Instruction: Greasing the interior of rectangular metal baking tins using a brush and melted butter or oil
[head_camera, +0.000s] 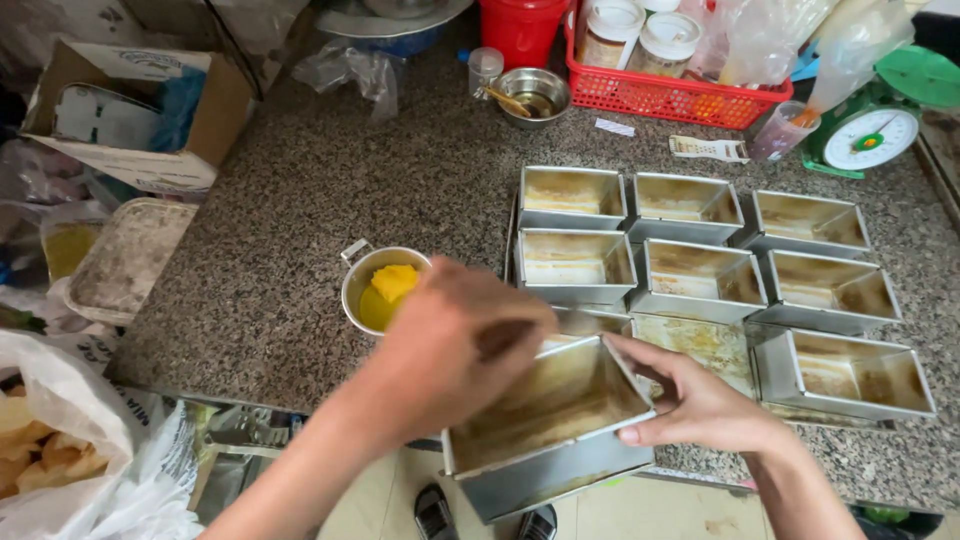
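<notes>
At surface (300, 200) edge: loaf tin (545, 425) gripped by right hand (700, 405); left hand (450, 345) closed on brush, blurred, over tin; butter cup (380, 285) just beside.

Dull greasy metal loaf tin (545, 425), speckled granite counter (300, 200)
</notes>
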